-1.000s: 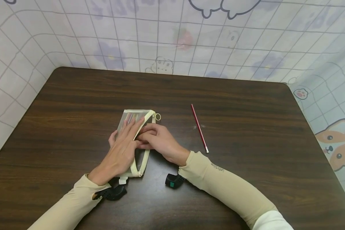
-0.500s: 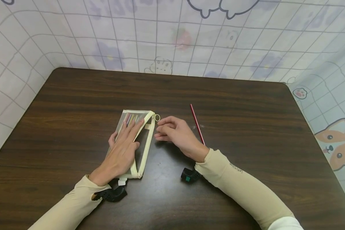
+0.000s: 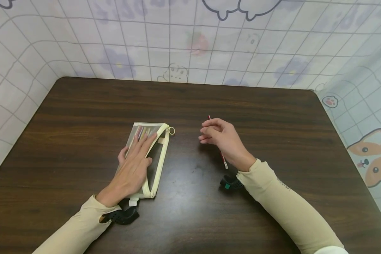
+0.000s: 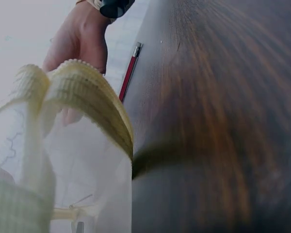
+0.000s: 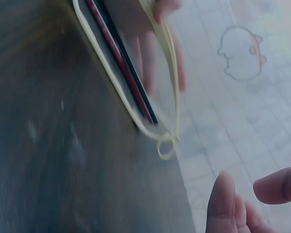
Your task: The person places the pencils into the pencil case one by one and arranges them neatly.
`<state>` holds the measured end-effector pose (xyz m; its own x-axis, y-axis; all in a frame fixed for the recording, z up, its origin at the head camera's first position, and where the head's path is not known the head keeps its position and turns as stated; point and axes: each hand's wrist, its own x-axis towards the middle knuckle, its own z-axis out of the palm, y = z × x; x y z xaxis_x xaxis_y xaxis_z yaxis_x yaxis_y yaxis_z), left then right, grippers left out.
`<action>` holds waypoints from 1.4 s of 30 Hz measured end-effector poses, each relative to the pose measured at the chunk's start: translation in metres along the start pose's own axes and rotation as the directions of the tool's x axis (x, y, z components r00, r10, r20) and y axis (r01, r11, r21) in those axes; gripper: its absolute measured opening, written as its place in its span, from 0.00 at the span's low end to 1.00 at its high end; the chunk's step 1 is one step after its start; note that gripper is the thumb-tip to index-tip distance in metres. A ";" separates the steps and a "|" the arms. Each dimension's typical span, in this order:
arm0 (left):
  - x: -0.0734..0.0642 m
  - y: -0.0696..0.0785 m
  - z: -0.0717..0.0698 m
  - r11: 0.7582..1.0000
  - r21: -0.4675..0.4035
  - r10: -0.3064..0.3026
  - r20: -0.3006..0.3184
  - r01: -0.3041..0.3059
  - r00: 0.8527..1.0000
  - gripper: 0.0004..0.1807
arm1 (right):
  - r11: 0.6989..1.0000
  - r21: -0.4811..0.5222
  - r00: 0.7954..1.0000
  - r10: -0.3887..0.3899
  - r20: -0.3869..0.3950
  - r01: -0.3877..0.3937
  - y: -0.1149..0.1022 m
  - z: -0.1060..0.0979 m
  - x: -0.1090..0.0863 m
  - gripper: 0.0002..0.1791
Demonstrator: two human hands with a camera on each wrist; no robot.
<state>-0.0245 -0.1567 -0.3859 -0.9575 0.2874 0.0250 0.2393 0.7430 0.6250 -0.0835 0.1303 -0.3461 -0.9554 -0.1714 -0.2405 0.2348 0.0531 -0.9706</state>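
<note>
A see-through pencil case [image 3: 160, 168] with pale yellow zipper edging lies on the table left of centre, its zipper side gaping. Flat on top of it rests my left hand [image 3: 131, 171], fingers spread. Several pencils [image 3: 142, 131] show through the clear side; in the right wrist view a red and a dark one [image 5: 119, 58] lie inside. My right hand [image 3: 227, 143] hovers above a red pencil [image 3: 224, 161] on the table and covers its middle. Its thumb and fingers [image 5: 222, 199] are apart, with nothing between them. The left wrist view also shows that pencil [image 4: 129, 75] beside the case.
The dark wooden table [image 3: 82, 106] has a back edge against a white gridded curtain [image 3: 146, 35] printed with cartoon animals. A zipper ring [image 3: 171, 131] sticks out at the case's far right corner. Each wrist carries a black camera [image 3: 230, 182].
My right hand has come out of the pencil case and moved right to above the red pencil. The left hand has stayed on the case.
</note>
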 end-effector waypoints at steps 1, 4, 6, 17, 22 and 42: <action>0.000 0.000 0.000 1.000 0.001 -0.001 0.002 0.001 1.000 0.38 | 1.000 -0.008 1.000 -0.004 -0.009 0.004 0.000 -0.004 0.000 0.21; 0.000 0.001 0.001 1.000 0.001 -0.004 0.008 0.004 1.000 0.38 | 1.000 -0.010 0.999 -0.011 -0.030 0.011 0.003 -0.017 0.002 0.21; 0.000 0.002 0.000 1.000 0.003 -0.007 0.013 0.007 1.000 0.38 | 1.000 -0.006 0.999 -0.015 -0.039 0.015 0.004 -0.024 0.003 0.21; 0.000 0.001 0.000 1.000 0.002 -0.014 0.013 0.014 1.000 0.38 | 1.000 -0.024 0.999 -0.016 -0.048 0.015 0.012 -0.042 0.008 0.22; 0.000 0.001 0.000 1.000 0.000 -0.011 0.017 0.011 1.000 0.38 | 0.997 -0.080 0.999 -0.003 -0.034 0.001 0.016 -0.045 0.009 0.21; -0.001 0.001 0.002 1.000 -0.002 0.009 0.005 -0.009 1.000 0.37 | 0.922 -0.382 0.996 0.037 -0.081 -0.065 0.026 -0.055 0.016 0.25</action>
<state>-0.0234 -0.1552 -0.3869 -0.9545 0.2971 0.0270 0.2478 0.7393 0.6261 -0.1028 0.1834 -0.3742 -0.9575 -0.0889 -0.2743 0.2101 0.4363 -0.8749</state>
